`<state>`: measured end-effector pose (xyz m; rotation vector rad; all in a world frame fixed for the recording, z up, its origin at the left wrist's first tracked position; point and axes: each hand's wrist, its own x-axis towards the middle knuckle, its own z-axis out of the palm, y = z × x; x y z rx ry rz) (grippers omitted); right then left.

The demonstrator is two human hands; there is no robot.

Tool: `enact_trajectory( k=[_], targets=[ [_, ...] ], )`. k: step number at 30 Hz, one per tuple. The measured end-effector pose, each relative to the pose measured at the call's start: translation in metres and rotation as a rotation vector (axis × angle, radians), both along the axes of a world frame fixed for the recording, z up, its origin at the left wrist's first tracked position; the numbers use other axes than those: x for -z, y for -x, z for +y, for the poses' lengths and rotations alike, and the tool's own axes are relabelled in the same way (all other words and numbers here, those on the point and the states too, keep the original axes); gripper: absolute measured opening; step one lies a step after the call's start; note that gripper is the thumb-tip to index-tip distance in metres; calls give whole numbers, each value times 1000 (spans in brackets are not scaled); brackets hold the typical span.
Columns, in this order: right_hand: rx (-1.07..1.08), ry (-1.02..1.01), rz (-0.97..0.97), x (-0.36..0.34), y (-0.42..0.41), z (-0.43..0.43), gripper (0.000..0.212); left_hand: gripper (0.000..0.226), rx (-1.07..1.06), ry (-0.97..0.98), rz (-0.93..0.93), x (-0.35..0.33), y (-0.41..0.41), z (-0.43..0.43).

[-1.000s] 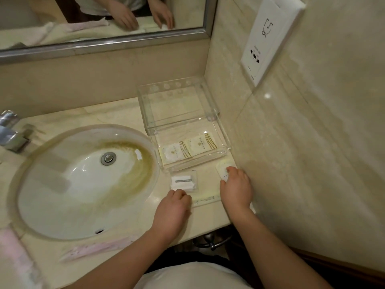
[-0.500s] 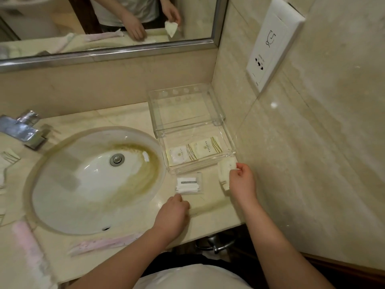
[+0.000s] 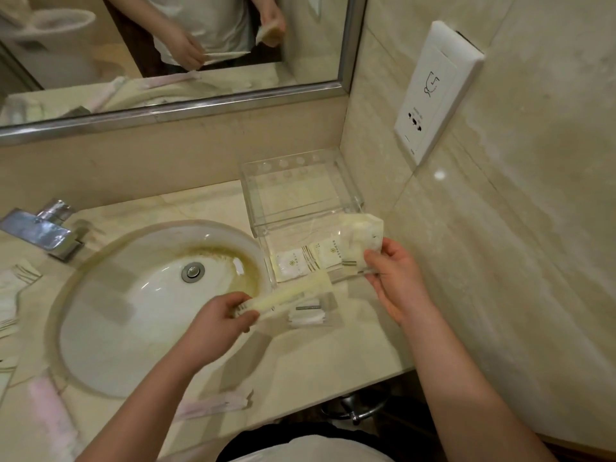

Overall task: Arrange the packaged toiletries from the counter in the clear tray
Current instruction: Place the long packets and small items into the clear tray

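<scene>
On the worktop (image 3: 333,355), beside the sink (image 3: 110,328), the clear tray (image 3: 300,195) stands in the corner against the wall. Its front compartment already holds two printed sachets (image 3: 313,258) lying flat. Our right hand (image 3: 396,278) pinches a soft white packet (image 3: 361,238) by its near edge, thumb and fingers clamped on it, above the tray's front right corner. Our left hand (image 3: 213,325) has its fingers closed on one end of a long slim packet (image 3: 293,295), which slants up toward the tray's front wall. We judge the placing step is in hand, and we would lower the soft packet first into the bare space to the right of the sachets, flat and square to the wall. The long packet would then go in along the front or in the rear section, so it does not ride up on the sachets. A small clear packet (image 3: 308,315) waits on the worktop just in front of the tray, partly under the long one, and pink sleeves (image 3: 213,405) lie near the front edge. More packets (image 3: 16,285) at the far left are cut off by the frame. Blur smears both held packets, so we cannot tell what they hold, and the tray's clear walls make its dividers hard to trace.
</scene>
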<state>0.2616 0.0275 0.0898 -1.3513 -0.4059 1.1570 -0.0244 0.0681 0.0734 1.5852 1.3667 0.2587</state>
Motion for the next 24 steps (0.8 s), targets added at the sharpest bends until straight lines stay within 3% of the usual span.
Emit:
enact_trajectory(
  k=[2, 5, 9, 15, 21, 24],
  targets=[
    [48, -108, -314, 1, 2, 1, 45, 11, -32, -22, 2, -3, 3, 10],
    [60, -233, -495, 1, 8, 3, 54, 11, -70, -25, 1, -6, 5, 20],
    [119, -256, -478, 2, 11, 8, 61, 11, -78, -22, 0, -6, 1, 26],
    [114, -123, -495, 0, 9, 13, 50, 20, -100, 53, -45, -5, -7, 40],
    [54, 260, -355, 36, 0, 43, 35, 16, -119, 37, -38, -5, -12, 56],
    [60, 341, -340, 50, 1, 73, 31, 13, -156, 44, -54, -4, -12, 64]
  ],
)
